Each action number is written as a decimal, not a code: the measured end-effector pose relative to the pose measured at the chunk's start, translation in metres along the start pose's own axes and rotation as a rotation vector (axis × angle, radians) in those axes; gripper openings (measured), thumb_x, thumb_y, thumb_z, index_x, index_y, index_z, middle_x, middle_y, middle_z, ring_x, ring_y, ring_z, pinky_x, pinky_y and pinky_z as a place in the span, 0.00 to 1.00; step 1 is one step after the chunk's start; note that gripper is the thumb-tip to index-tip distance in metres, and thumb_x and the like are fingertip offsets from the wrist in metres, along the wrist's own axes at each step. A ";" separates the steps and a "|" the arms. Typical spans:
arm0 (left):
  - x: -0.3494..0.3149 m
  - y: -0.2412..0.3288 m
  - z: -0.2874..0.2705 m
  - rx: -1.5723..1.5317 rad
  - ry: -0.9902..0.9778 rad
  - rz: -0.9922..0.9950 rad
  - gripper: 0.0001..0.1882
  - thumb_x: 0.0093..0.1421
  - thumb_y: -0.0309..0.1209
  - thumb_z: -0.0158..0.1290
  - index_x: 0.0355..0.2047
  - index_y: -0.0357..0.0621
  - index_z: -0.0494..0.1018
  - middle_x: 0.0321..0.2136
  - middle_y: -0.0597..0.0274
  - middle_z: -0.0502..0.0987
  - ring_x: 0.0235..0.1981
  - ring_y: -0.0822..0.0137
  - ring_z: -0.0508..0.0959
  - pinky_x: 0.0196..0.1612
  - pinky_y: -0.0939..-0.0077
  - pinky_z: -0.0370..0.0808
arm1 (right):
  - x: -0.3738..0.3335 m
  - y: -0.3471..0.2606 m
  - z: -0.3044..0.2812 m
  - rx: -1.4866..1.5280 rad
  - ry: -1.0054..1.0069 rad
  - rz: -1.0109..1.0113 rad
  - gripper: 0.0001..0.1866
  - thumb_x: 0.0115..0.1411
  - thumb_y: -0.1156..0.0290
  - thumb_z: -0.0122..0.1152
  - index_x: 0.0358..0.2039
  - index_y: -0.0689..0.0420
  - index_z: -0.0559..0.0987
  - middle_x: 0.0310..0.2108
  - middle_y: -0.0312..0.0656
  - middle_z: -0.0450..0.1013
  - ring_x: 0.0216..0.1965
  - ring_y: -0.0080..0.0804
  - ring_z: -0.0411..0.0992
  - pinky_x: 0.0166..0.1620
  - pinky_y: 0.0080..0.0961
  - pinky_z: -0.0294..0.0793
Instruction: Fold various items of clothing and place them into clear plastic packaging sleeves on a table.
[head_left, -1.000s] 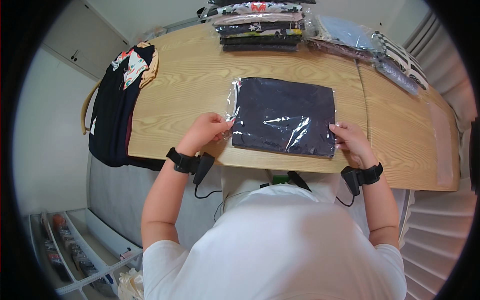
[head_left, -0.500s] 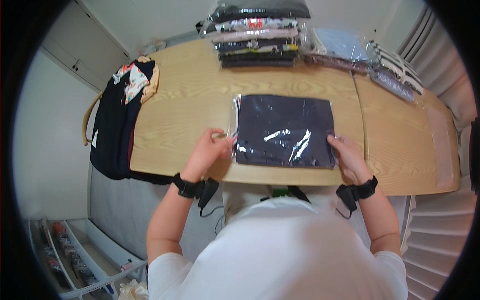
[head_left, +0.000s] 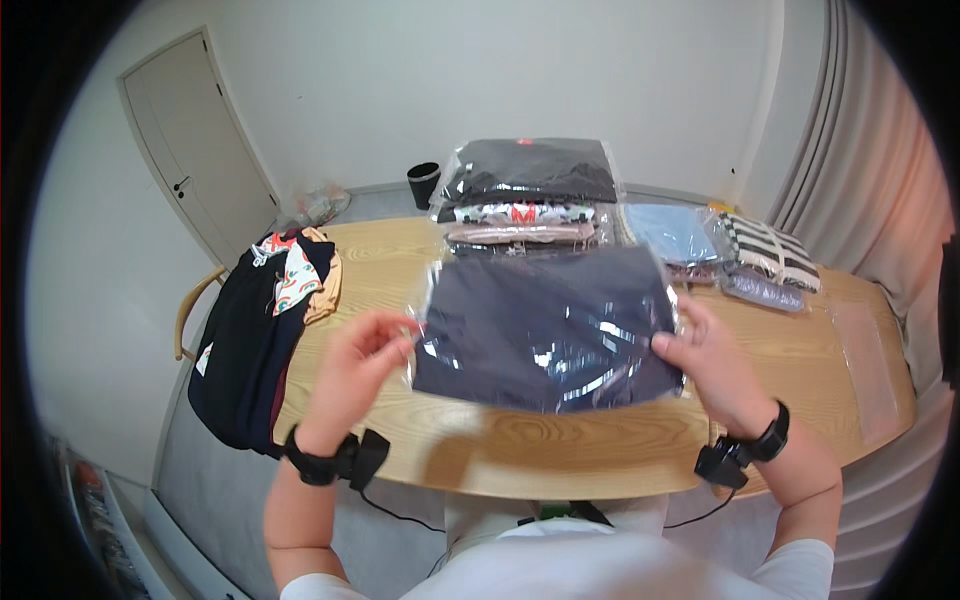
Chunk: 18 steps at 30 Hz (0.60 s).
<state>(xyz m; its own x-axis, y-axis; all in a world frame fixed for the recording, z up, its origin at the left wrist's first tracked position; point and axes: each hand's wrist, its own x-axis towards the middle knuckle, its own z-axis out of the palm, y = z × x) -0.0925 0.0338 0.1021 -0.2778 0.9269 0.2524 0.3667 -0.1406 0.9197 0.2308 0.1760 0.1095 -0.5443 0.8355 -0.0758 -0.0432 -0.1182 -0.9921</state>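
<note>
A folded dark navy garment in a clear plastic bag (head_left: 545,325) is held up off the table between my two hands. My left hand (head_left: 362,360) pinches the bag's clear edge at its left side. On the other side, my right hand (head_left: 705,350) grips the right edge, thumb on the front face and fingers behind. Light glints off the wrinkled plastic. Beyond it, a stack of bagged folded clothes (head_left: 530,175) rises at the far middle of the table; its lower part is hidden by the held bag.
Loose dark clothes (head_left: 245,350) lie piled on the table's left end, partly over a wooden chair (head_left: 190,310). Bagged light blue clothing (head_left: 668,235) and a bagged striped item (head_left: 770,250) lie far right. A flat clear bag (head_left: 865,370) rests near the wooden table's (head_left: 560,455) right end.
Both hands have lifted the bagged garment off the table and moved it forward. The view has tipped up, showing more wall, the door and a black bin.
</note>
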 end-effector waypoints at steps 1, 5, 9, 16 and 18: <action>0.019 0.007 -0.008 0.035 0.038 0.058 0.09 0.58 0.22 0.51 0.40 0.37 0.73 0.26 0.68 0.74 0.27 0.80 0.71 0.32 0.86 0.70 | 0.013 -0.017 0.003 -0.008 0.000 -0.116 0.23 0.57 0.81 0.54 0.54 0.67 0.64 0.36 0.41 0.74 0.33 0.22 0.74 0.37 0.17 0.75; 0.113 0.034 -0.024 0.155 0.168 0.347 0.08 0.58 0.23 0.51 0.39 0.35 0.74 0.29 0.66 0.77 0.27 0.80 0.72 0.31 0.85 0.69 | 0.082 -0.073 -0.007 -0.163 0.024 -0.334 0.23 0.58 0.75 0.56 0.53 0.67 0.65 0.39 0.40 0.73 0.37 0.21 0.72 0.40 0.17 0.72; 0.209 0.028 -0.030 0.126 0.274 0.414 0.09 0.60 0.27 0.51 0.39 0.37 0.74 0.29 0.68 0.76 0.30 0.78 0.71 0.35 0.83 0.69 | 0.173 -0.093 -0.011 -0.072 0.090 -0.455 0.24 0.59 0.73 0.56 0.54 0.66 0.64 0.39 0.39 0.72 0.36 0.22 0.71 0.40 0.17 0.70; 0.290 -0.097 -0.014 0.135 0.192 0.161 0.08 0.59 0.26 0.50 0.38 0.40 0.76 0.28 0.69 0.76 0.29 0.78 0.71 0.35 0.81 0.69 | 0.265 -0.024 -0.031 -0.144 0.296 -0.272 0.23 0.54 0.71 0.63 0.48 0.66 0.69 0.33 0.42 0.73 0.31 0.25 0.72 0.31 0.23 0.72; 0.280 -0.091 0.000 0.093 0.234 0.097 0.08 0.59 0.26 0.50 0.38 0.39 0.76 0.29 0.69 0.76 0.30 0.78 0.71 0.36 0.81 0.69 | 0.263 -0.021 -0.041 -0.118 0.290 -0.278 0.23 0.53 0.71 0.62 0.48 0.66 0.69 0.33 0.42 0.73 0.30 0.25 0.72 0.31 0.22 0.72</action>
<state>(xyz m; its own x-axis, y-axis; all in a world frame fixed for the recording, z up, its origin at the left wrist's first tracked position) -0.2033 0.3068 0.0892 -0.4311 0.8034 0.4108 0.4788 -0.1822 0.8588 0.1229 0.4198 0.1064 -0.2661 0.9454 0.1880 -0.0495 0.1814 -0.9822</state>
